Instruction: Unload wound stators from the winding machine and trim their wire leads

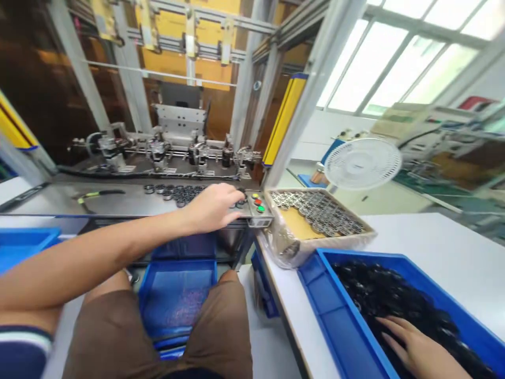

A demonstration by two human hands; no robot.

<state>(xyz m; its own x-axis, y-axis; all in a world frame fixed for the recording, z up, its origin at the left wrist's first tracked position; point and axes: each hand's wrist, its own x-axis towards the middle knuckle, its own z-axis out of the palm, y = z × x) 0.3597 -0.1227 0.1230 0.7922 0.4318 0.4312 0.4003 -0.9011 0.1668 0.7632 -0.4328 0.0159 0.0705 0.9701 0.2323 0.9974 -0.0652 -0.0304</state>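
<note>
Brown shorts (106, 331): nearest the camera, spread across the lower left and bottom centre, knees apart.
Blue tray (168, 284): between the knees, bottom centre.
Left hand (218, 207): mid-frame, palm down, fingers bent above the metal desk (122, 204); a dark piece shows at the fingertips, but I cannot tell whether it is grasped.
Button box (259, 222): just right of that hand, with yellow, red and green buttons.
Dark rings (179, 195): clustered left of the left hand, on the metal desk.
Right hand (420, 345): lower right corner, fingers loosely bent among the black parts (398, 295); I cannot tell whether it grips one.
Blue bin (329, 308): lower right, on the white desk (410, 231), holding the heaped black parts.
Carton (335, 242): right of centre, metal rings (327, 208) laid inside.
Fan (359, 164): upper right, behind the carton.
</note>
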